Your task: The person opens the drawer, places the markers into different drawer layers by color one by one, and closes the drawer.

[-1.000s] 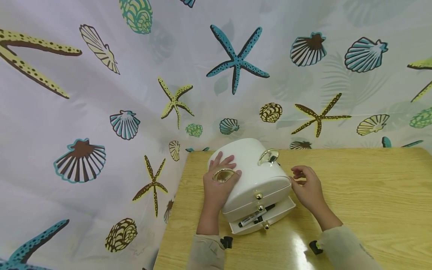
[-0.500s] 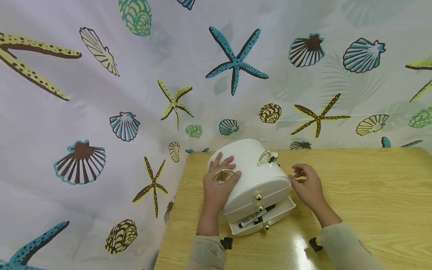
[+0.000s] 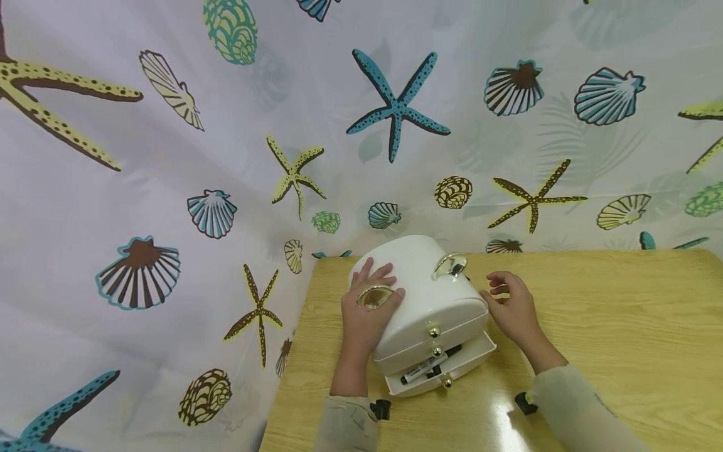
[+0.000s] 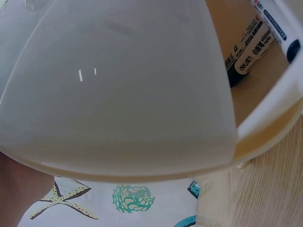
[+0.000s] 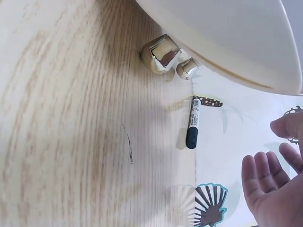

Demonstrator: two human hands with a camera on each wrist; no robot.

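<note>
A white storage box [image 3: 418, 270] with a rounded top, gold knobs and two gold handles stands on the table. Its bottom drawer [image 3: 471, 364] is pulled out, with several marker pens [image 3: 420, 369] inside, also seen in the left wrist view as marker pens [image 4: 255, 47]. My left hand [image 3: 367, 314] rests on the box's left side, fingers spread around a gold handle [image 3: 374, 296]. Beside the box's right side is my right hand [image 3: 511, 307], its fingers loosely bent and holding nothing. In the right wrist view, that right hand [image 5: 279, 184] shows apart from the box.
A marker pen [image 5: 193, 124] lies on the table behind the box, near gold feet [image 5: 161, 54] under it. The wooden table [image 3: 621, 326] extends to the right. A curtain [image 3: 316, 81] printed with starfish and shells hangs behind and to the left.
My right hand has shifted slightly up beside the box. My left hand stays on the box, and the drawer remains out. The head view has tilted a little.
</note>
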